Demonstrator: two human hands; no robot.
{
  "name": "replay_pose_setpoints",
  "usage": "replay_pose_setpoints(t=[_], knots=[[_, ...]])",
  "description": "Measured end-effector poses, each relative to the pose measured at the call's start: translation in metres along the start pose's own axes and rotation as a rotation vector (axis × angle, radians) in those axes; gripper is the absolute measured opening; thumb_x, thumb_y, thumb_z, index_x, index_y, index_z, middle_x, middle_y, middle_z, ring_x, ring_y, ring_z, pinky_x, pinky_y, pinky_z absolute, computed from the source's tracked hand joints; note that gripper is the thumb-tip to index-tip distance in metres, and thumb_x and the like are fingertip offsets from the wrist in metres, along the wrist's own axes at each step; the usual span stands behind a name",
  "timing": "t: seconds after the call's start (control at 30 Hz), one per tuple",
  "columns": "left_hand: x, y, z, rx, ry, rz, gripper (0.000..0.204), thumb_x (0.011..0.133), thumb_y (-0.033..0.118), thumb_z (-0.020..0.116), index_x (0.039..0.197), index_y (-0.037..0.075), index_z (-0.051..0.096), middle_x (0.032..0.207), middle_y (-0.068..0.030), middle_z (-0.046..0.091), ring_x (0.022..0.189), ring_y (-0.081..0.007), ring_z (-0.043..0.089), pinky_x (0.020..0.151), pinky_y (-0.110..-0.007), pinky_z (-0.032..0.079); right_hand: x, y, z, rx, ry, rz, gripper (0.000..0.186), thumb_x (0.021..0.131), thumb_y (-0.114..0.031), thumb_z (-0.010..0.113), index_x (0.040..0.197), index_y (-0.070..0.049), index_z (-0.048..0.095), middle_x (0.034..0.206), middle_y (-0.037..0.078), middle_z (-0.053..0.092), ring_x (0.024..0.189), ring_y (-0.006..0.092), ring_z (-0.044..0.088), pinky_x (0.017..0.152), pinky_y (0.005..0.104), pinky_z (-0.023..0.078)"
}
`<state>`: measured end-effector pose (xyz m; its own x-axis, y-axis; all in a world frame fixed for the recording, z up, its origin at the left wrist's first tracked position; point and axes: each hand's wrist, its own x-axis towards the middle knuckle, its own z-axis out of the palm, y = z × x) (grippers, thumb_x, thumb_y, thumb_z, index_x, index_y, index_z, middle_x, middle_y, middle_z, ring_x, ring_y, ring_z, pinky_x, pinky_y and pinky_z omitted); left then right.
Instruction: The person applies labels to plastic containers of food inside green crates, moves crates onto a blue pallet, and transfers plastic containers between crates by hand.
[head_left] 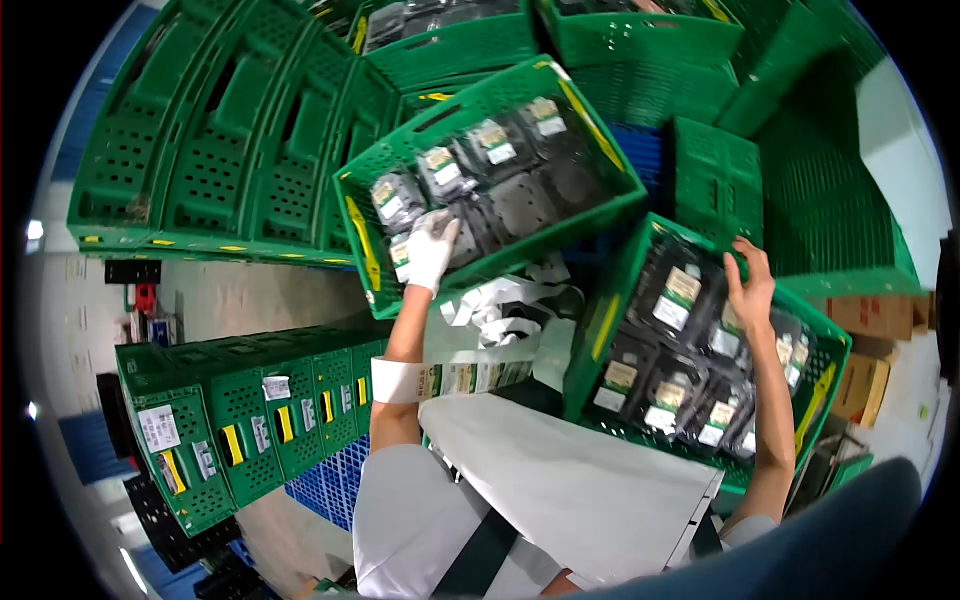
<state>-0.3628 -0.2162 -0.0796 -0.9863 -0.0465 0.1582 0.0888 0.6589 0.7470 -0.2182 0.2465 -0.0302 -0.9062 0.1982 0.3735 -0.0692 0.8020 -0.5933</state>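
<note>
Through the head camera I note my gloved left hand (pixel 430 250) at the lower left corner of the upper-centre crate (pixel 545 240), over its dark packs (pixel 440 170); the fingers are bent, but I cannot tell whether they clamp one. My bare right hand (pixel 752 285) lies at the upper edge of the right-centre crate (pixel 590 370), beside its labelled packs (pixel 676 298); thumb and forefinger stand apart, and any hold on the rim cannot be confirmed. A label strip (pixel 465 377) hangs at my left forearm. I judge the packs light, with smooth, slippery film that could crease or tear; best held by opposite sides, clear of the labels. The crates appear stiff and, when loaded, heavy; I would take them by the end rims.
</note>
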Motion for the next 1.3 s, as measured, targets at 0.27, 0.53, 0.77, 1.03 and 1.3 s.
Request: replay_pose_setpoints(t=[0.27, 0.53, 0.77, 1.03, 1.3], knots=[[0.124, -0.192, -0.064, 0.543, -0.079, 0.134, 0.056, 0.077, 0.044, 0.061, 0.115, 0.003, 0.052, 0.119, -0.0206, 0.049, 0.108, -0.0339, 0.047, 0.091, -0.038, 0.040, 0.187, -0.107, 0.272, 0.069, -0.472, -0.314, 0.054, 0.072, -0.039, 0.068, 0.107, 0.001, 0.055, 0.108, 0.018, 0.057, 0.104, 0.0339, 0.051, 0.087, 0.0389, 0.042], [0.230, -0.225, -0.006, 0.643, -0.447, 0.101, 0.061, 0.080, 0.055, 0.049, 0.110, 0.002, 0.054, 0.103, -0.0206, 0.058, 0.096, -0.0340, 0.054, 0.081, -0.039, 0.045, 0.282, -0.082, 0.467, -0.506, -0.667, -0.403, 0.077, 0.075, -0.067, 0.044, 0.121, -0.006, 0.049, 0.118, 0.017, 0.051, 0.113, 0.0333, 0.044, 0.097, 0.0415, 0.032], [0.224, -0.249, 0.022, 0.579, -0.207, 0.165, 0.061, 0.075, 0.059, 0.052, 0.109, 0.009, 0.057, 0.107, -0.0122, 0.058, 0.105, -0.0292, 0.051, 0.091, -0.043, 0.037, 0.279, -0.065, 0.505, -0.389, -0.755, -0.471, 0.067, 0.078, -0.065, 0.040, 0.112, -0.009, 0.054, 0.103, 0.017, 0.056, 0.103, 0.0351, 0.050, 0.089, 0.0432, 0.037], [0.239, -0.232, 0.044, 0.646, -0.412, -0.019, 0.072, 0.073, 0.071, 0.041, 0.100, 0.008, 0.061, 0.092, -0.0134, 0.064, 0.088, -0.0298, 0.059, 0.081, -0.040, 0.042, 0.297, -0.062, 0.484, -0.467, -0.895, -0.564, 0.070, 0.080, -0.066, 0.035, 0.116, -0.008, 0.050, 0.101, 0.021, 0.058, 0.101, 0.0383, 0.050, 0.086, 0.0452, 0.041], [0.246, -0.229, 0.027, 0.294, -0.418, -0.086, 0.061, 0.059, 0.064, 0.066, 0.068, 0.005, 0.056, 0.063, -0.0126, 0.057, 0.060, -0.0274, 0.056, 0.057, -0.034, 0.044, 0.307, -0.089, 0.469, -0.502, -0.864, -0.595, 0.077, 0.077, -0.070, 0.037, 0.095, 0.004, 0.050, 0.057, 0.019, 0.057, 0.056, 0.0389, 0.057, 0.053, 0.0441, 0.046]])
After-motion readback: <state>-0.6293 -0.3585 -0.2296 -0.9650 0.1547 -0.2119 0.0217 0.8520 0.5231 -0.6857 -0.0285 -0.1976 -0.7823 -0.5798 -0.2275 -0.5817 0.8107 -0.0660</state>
